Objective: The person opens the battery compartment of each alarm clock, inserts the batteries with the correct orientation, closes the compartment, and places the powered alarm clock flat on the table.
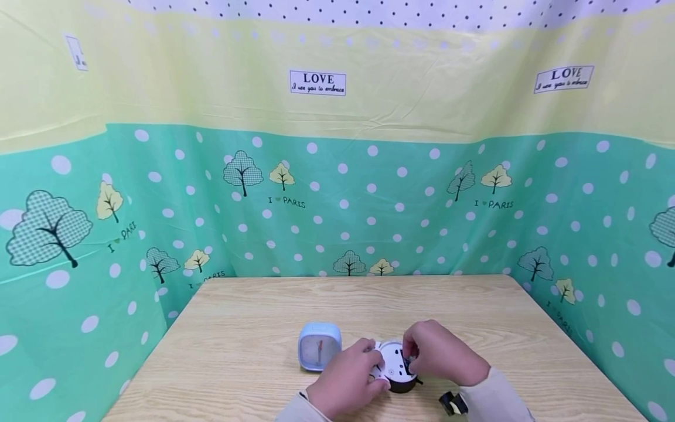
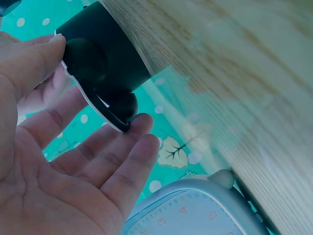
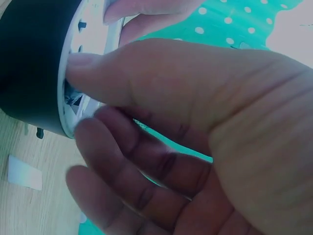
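A round alarm clock (image 1: pixel 392 362) with a black body and white back lies back side up on the table; two rounded black bumps show along its side in the left wrist view. My left hand (image 1: pixel 348 378) grips it from the left, thumb and fingers spread round its rim. Over the dark battery compartment (image 1: pixel 406 362) on the back is my right hand (image 1: pixel 440 353), fingers bent. Its thumb (image 3: pixel 90 68) dips into the compartment in the right wrist view, its index fingertip hidden. I cannot tell whether it pinches something there.
A pale blue square alarm clock (image 1: pixel 319 346) stands just left of my left hand. Small black pieces (image 1: pixel 452 403) lie by my right sleeve, and a small white flat piece (image 3: pixel 24 172) shows in the right wrist view. A patterned curtain (image 1: pixel 337 205) surrounds the wooden table (image 1: pixel 253 305).
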`<action>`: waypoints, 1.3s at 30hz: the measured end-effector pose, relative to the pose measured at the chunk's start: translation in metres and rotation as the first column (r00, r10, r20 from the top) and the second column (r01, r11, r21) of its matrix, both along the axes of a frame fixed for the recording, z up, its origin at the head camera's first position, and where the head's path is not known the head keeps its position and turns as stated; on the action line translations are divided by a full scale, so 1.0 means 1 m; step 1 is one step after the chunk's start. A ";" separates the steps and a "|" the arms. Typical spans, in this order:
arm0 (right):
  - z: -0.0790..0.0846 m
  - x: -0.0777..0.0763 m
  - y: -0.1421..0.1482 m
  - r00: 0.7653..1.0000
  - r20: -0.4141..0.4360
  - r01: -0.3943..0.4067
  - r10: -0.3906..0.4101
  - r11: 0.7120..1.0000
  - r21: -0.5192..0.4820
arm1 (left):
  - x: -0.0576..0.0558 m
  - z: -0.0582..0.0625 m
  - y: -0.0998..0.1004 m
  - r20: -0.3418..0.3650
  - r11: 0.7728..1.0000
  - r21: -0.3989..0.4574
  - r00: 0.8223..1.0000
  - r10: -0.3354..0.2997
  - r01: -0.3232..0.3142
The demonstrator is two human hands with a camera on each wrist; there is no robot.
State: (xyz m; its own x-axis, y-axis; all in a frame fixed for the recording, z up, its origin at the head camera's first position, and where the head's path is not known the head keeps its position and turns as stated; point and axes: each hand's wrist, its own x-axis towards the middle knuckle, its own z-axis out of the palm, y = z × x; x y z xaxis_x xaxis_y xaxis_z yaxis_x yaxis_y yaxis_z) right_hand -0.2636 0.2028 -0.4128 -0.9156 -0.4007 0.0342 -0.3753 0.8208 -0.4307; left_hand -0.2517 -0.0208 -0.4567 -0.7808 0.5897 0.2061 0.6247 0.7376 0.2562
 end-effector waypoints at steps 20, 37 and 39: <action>-0.005 -0.007 0.006 0.986 0.152 0.084 -0.066 0.990 -0.110 | 0.003 0.002 -0.001 -0.057 1.000 0.003 0.998 -0.016 0.016; -0.015 -0.012 0.014 0.973 0.226 0.101 -0.055 0.975 -0.196 | 0.002 0.000 -0.001 -0.070 1.000 0.012 0.997 -0.017 0.018; -0.018 -0.013 0.016 0.973 0.226 0.101 -0.052 0.973 -0.209 | 0.002 0.000 -0.001 -0.072 1.000 0.014 0.997 -0.020 0.021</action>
